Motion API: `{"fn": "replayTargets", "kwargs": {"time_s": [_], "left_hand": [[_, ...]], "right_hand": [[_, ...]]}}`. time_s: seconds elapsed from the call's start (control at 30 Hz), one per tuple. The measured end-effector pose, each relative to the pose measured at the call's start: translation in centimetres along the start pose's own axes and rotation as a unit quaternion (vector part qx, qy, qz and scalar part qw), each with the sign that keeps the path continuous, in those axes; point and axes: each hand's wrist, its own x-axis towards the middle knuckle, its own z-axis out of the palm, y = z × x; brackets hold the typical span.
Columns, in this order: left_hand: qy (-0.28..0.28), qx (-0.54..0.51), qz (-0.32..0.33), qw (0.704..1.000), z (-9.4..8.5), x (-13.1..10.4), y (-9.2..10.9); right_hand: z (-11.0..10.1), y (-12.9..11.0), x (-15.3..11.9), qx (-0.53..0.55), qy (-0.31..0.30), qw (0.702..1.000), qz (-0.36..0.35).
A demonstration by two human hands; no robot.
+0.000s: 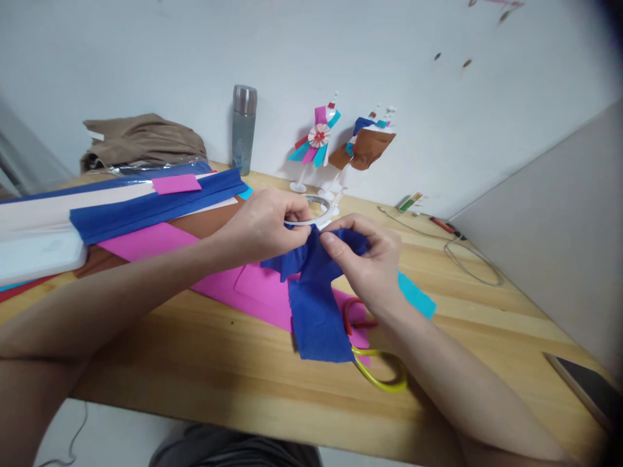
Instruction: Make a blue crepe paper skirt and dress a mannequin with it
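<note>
Both my hands pinch a piece of dark blue crepe paper (318, 318) above the table, gathered at the top, with one strip hanging down. My left hand (267, 224) is closed on the gathered part from the left. A roll of tape (325, 202) shows at its fingers; whether it is gripped or only behind them, I cannot tell. From the right, my right hand (367, 256) pinches the same paper between thumb and fingers. Below lie a pink sheet (263, 301) and scissors with red and yellow handles (396, 387), their blades hidden under the blue paper.
Blue folded paper (160, 201) and other coloured sheets lie at left beside a white box-like object (43, 256). Behind stand a grey flask (244, 130) and two paper-decorated stands (318, 136). A teal piece (416, 295), a cable (487, 280) and a phone (588, 389) lie at right.
</note>
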Motion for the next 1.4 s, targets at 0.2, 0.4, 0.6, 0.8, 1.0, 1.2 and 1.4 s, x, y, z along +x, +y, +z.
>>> {"fn": "replayTargets", "kwargs": {"time_s": [0.2,0.4,0.6,0.8,1.0,1.2,1.4], "left_hand": [[0.023,0.049,0.027,0.998,0.1,-0.1,0.1],[0.006,0.048,0.022,0.999,-0.3,-0.1,0.8],[0.010,0.041,0.036,0.998,0.0,-0.3,0.5],[0.004,0.056,0.035,0.998,0.1,-0.3,0.4],[0.014,0.118,0.080,0.990,0.6,-0.6,0.1],[0.002,0.102,0.091,0.991,0.4,-0.6,0.4],[-0.014,-0.011,0.014,1.000,-0.1,0.1,0.0]], "right_hand": [[0.2,0.1,-0.3,0.021,-0.040,0.999,0.018],[0.0,0.5,-0.1,-0.003,-0.003,1.000,-0.004],[0.1,0.8,-0.1,-0.012,0.017,1.000,-0.001],[0.4,1.0,-0.3,-0.026,0.033,0.999,0.010],[0.7,1.2,-0.4,-0.001,0.027,0.999,0.045],[0.5,0.9,0.0,0.053,-0.002,0.995,0.086],[0.3,0.5,0.0,0.077,-0.013,0.993,0.093]]}}
